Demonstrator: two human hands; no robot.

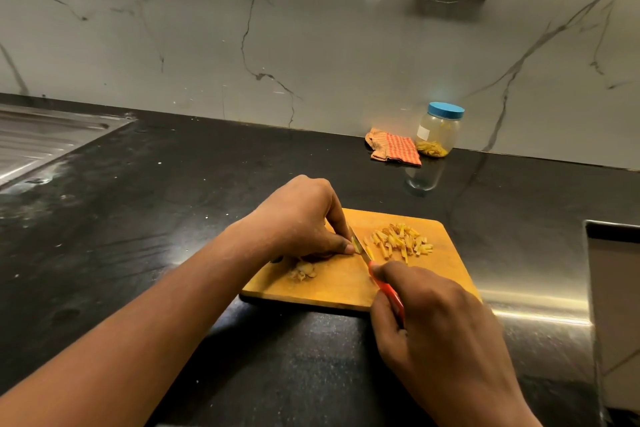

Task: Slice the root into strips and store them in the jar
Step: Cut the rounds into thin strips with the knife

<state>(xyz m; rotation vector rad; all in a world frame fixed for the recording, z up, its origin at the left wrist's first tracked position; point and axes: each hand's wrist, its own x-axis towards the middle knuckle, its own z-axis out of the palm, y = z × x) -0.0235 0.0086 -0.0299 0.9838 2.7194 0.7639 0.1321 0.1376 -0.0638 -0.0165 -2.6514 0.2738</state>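
Against a grey veined marble wall (311, 45), we look down on a black stone bench (121, 204) with a steel sink drainer (41, 139) at its far left, where a person is cutting on a wooden cutting board (339, 284) set near the front edge. The left hand (298, 218) arches over the board's left half, fingertips and thumb pinching a small root stub (355, 242) down onto the wood. The right hand (436, 326) is wrapped round the red handle (393, 298) of a small knife (363, 248), forefinger up near the top of the handle. Back against the wall, well apart from the board and off to its right, stands the jar (439, 132), its blue lid (445, 110) on and a layer of yellow strips already in the bottom. A checked orange cloth (394, 149) lies just beside it on the left. The knife runs away from us, tip leaning slightly left, and we take it as the dividing line that matters. The stub touches its left face under the left fingertips, while the heap of cut strips (401, 241) lies loose to its right. A few brown peelings (302, 271) sit on the board below the left hand. The stub is too small for us to tell its long axis; we judge the slicing nearly done, and the right hand is the nearer to both heap and jar
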